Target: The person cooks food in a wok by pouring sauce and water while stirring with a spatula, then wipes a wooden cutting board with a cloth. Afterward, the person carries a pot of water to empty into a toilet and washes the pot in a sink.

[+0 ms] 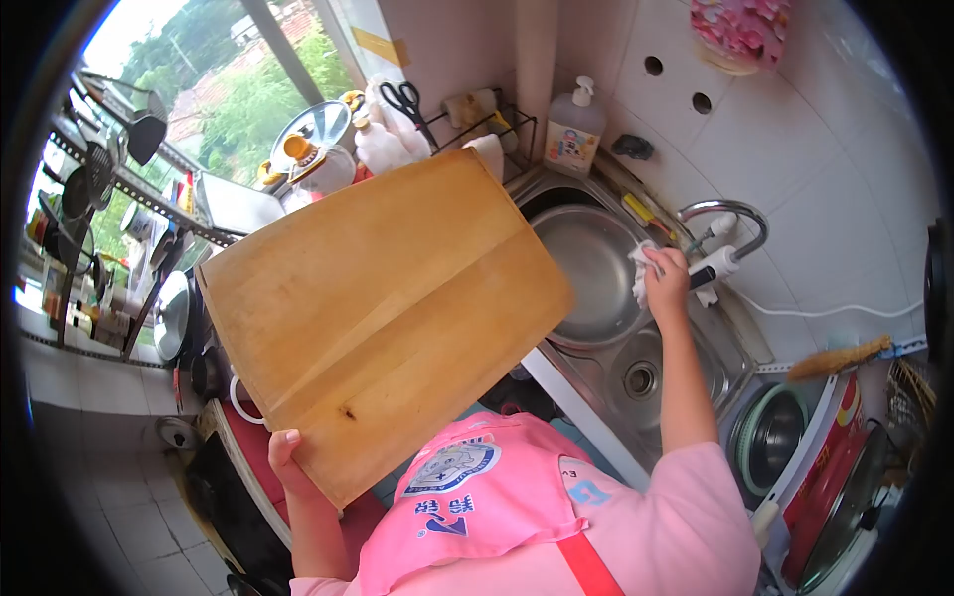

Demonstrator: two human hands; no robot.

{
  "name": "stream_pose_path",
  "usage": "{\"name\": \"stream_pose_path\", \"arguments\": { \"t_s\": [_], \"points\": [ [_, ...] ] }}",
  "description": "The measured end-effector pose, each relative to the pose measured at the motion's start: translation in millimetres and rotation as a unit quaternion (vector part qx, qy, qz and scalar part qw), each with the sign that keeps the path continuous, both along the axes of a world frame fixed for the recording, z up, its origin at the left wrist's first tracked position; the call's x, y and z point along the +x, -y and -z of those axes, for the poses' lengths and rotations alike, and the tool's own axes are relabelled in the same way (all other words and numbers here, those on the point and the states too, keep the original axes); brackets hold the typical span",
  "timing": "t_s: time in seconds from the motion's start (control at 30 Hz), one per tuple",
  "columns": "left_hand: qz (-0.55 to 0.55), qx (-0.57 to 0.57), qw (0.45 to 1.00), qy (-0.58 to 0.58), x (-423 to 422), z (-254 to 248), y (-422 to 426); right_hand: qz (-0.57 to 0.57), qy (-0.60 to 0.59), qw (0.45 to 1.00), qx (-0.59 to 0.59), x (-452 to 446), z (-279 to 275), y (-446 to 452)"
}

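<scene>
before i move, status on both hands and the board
Left hand holding rectangular brown wooden board. Right hand holding crumpled white cloth by round metal basin. Board partly hides basin.

Tan wooden board, tilted, dark-spotted; white cloth, crumpled.

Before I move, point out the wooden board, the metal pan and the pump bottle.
Wooden board [383, 298]: head view, on its broad flat face.
Metal pan [588, 266]: head view, on its inner base.
Pump bottle [571, 147]: head view, on its front label.
</scene>
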State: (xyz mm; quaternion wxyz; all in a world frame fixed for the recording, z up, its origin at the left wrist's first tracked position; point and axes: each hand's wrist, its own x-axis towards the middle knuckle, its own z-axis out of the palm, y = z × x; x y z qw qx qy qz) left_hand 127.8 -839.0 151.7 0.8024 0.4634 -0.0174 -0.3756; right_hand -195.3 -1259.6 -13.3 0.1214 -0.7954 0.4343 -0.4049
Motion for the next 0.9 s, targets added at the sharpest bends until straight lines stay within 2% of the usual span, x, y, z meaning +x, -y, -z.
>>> {"name": "stream_pose_path", "arguments": {
  "t_s": [0.17, 0.23, 0.4, 0.57, 0.63, 0.8, 0.9],
  "points": [
    [-0.051, 0.039, 0.997, 0.040, 9.1, -44.5, -43.3, -0.023, -0.001, 1.000, 0.015, 8.1, -16.5, -15.7],
    [-0.084, 0.058, 0.988, 0.113, -0.4, -73.5, -44.5, -0.037, 0.000, 0.999, 0.020, 18.1, -19.3, -18.4],
    [-0.126, 0.166, 0.963, 0.174, -16.2, -125.7, -39.9, -0.061, -0.001, 0.997, 0.041, 47.3, -31.4, -27.2],
    [-0.113, 0.241, 0.946, 0.186, 14.1, -124.8, -62.4, -0.108, 0.006, 0.993, 0.047, 80.5, -43.6, -41.2],
    [-0.086, 0.294, 0.935, 0.178, 33.7, -121.0, -65.6, -0.123, 0.019, 0.989, 0.085, 100.2, -51.8, -51.8],
    [-0.044, 0.335, 0.925, 0.174, 106.5, -114.8, -44.2, -0.180, 0.052, 0.976, 0.112, 156.8, -76.0, -82.1],
    [0.014, 0.322, 0.920, 0.220, 175.7, -102.6, -28.1, -0.220, 0.058, 0.968, 0.107, 187.7, -91.4, -107.5]
  ]
}}
